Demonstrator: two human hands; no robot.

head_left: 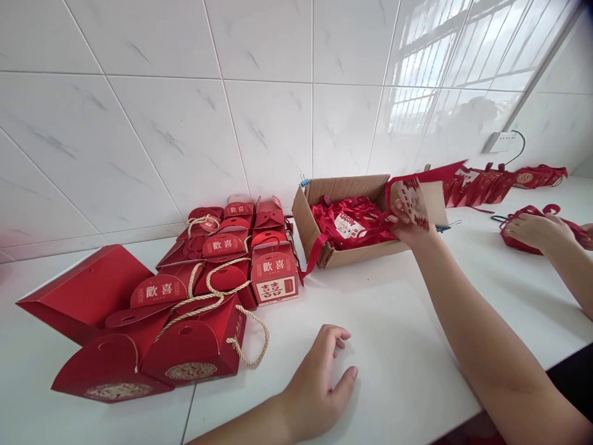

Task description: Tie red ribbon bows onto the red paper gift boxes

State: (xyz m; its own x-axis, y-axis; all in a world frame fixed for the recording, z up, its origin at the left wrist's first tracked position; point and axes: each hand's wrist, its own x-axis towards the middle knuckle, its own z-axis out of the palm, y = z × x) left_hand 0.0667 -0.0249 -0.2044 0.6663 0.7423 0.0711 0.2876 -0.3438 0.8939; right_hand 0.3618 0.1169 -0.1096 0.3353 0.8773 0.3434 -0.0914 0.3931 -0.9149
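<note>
My left hand (319,383) is over the white table, fingers loosely curved and apart, with nothing in it. My right hand (407,227) is closed on a red gift bag (414,201) with white printing and a red ribbon, blurred by motion. It is held at the right end of an open cardboard box (370,254). Inside that box lie several similar red pieces with ribbons and a white printed label (349,226). Left of the box stand red gift boxes (273,272) with gold lettering, close to my left hand's far side.
Larger red boxes with gold rope handles (250,337) stand at the front left. Another person's hand (540,232) touches a red bag (523,247) at the right. Finished-looking red bags (482,185) line the tiled wall (264,123), below a wall socket (503,142).
</note>
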